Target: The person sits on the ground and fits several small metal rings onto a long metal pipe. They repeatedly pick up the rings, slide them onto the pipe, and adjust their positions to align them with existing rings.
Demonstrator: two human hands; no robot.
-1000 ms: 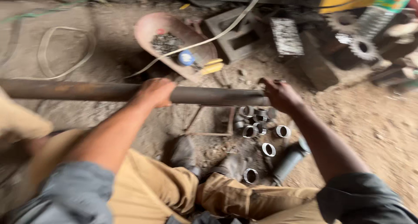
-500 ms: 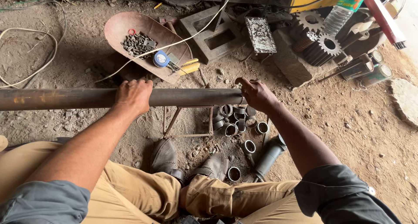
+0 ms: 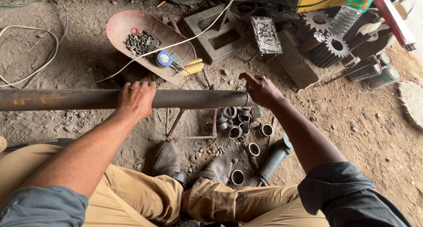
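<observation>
1. Two hands are engaged: the left hand [image 3: 135, 98] is clasped over the rusty steel pipe [image 3: 66, 99], laid across a small metal stand [image 3: 190, 123].
2. The right hand [image 3: 261, 89] is cupped at the pipe's end.
3. The pipe could be tipped off onto the cut pipe rings [image 3: 240, 121] if grip is slackened.

Rust browns and dusty greys on a workshop floor

The pipe [image 3: 79, 99] is dark brown with orange rust patches; the pan [image 3: 128, 26] is faded reddish; the tape measure [image 3: 164, 58] is blue; the trousers [image 3: 132, 196] are tan; the sleeves [image 3: 352, 196] are slate grey; the gears [image 3: 337, 45] are silvery grey.
</observation>
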